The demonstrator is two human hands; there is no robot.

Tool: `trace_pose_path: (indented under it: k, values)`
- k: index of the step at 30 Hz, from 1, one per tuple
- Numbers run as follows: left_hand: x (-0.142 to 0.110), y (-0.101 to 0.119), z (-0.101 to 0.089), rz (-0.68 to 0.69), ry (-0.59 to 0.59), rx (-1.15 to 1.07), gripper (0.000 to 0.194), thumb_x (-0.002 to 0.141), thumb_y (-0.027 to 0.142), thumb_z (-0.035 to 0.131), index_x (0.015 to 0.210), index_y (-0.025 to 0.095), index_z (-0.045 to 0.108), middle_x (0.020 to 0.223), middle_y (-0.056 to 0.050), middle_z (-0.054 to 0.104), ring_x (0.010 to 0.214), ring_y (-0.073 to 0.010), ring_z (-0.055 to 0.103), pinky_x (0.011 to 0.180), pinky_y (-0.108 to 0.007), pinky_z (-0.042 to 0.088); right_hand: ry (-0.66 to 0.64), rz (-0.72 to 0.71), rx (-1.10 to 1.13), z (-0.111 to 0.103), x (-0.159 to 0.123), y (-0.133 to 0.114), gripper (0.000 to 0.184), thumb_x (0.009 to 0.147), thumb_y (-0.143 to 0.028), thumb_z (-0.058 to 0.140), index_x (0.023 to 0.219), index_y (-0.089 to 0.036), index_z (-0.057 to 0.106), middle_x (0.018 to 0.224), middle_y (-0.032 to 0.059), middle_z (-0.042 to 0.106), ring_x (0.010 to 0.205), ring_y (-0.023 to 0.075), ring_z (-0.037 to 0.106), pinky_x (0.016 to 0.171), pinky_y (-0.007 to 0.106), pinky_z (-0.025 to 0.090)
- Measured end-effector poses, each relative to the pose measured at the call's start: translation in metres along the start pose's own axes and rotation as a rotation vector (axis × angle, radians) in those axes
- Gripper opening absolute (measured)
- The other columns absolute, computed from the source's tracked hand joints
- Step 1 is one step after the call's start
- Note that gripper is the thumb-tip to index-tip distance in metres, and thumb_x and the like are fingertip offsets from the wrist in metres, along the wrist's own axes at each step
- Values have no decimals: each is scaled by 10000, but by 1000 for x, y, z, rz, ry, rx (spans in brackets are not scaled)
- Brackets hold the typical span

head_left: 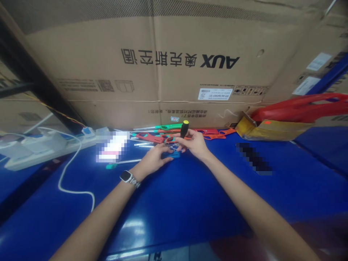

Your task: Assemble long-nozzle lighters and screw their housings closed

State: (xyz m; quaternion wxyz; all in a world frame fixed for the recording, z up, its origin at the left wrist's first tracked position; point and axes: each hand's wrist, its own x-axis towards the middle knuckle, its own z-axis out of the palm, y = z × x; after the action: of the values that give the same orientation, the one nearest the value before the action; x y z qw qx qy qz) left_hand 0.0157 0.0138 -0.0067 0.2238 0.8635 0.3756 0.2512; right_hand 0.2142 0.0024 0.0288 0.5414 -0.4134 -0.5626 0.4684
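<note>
My right hand [196,144] is closed around a screwdriver [184,129] with a black handle and a yellow end, held nearly upright; its tip is hidden by the fingers. My left hand [158,159] presses its fingers on a small blue plastic piece [174,154] lying low on the table, its exact kind unclear. Thin pale wires [174,147] show between the hands. Just behind them lie several long-nosed lighters, among them a red one [146,137] and a green one [171,127].
On the blue table [174,203], a white power strip [54,152] with plugs and a cable sits left, near a bright blurred screen [112,146]. A blurred dark object [252,159] and a yellow-taped box [252,128] with red plastic are right. A large carton [163,79] stands behind.
</note>
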Motion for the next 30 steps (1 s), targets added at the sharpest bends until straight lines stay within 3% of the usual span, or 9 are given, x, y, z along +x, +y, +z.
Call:
trace_pose_path:
  k: [3,6,10,14,16,19,24,30]
  values:
    - [0,1,-1,-7,-13,10,240,844,282,707,1072,210,712,1040,-73,651,972,-246,624,911,-407,504,87,-7,2,10,0,5,462,641,-507,828,850,-211,540,803,25,738,454,152,653,406,266,538]
    - [0,0,-1,-4,-16,13,233,854,296,695,1074,219,711,1031,-69,652,953,-241,625,906,-410,503,80,3,0,12,-3,8,444,679,-501,808,888,-227,528,670,-20,699,455,161,654,439,272,557]
    - [0,-2,1,11,-3,4,203,845,283,702,1037,216,706,1068,-74,664,1020,-255,626,955,-429,491,-66,15,26,3,-4,7,455,748,-577,719,990,-223,567,717,-22,690,512,143,661,434,250,552]
    - [-1,-2,2,15,28,-1,190,841,279,704,1021,217,704,1095,-72,660,1054,-259,629,978,-431,491,-167,17,-31,-7,-2,1,448,761,-603,683,926,-189,646,640,-24,651,512,121,609,409,218,495]
    - [-1,-1,2,8,25,12,200,847,283,700,1037,222,705,1104,-70,656,1046,-257,633,966,-426,500,-124,-8,-78,-8,-1,0,417,749,-563,713,896,-176,660,564,-38,608,475,110,564,390,204,434]
    - [-1,0,1,-23,7,34,221,847,293,703,1055,218,705,1101,-78,645,1019,-258,640,937,-423,515,-42,-57,-94,-1,1,2,384,696,-517,775,823,-185,631,619,-25,627,477,110,550,404,221,414]
    - [-1,0,1,-24,14,23,222,842,294,703,1051,217,706,1082,-76,649,1007,-256,643,939,-419,513,174,-132,-88,12,2,11,478,640,-509,816,682,-231,430,684,-22,634,449,99,524,411,243,430]
    - [-1,0,0,17,-2,46,225,860,307,683,1069,225,703,1079,-71,663,1036,-256,635,957,-417,504,215,-64,-143,-12,-3,-1,449,727,-599,726,809,-218,504,616,-16,660,411,119,566,384,226,428]
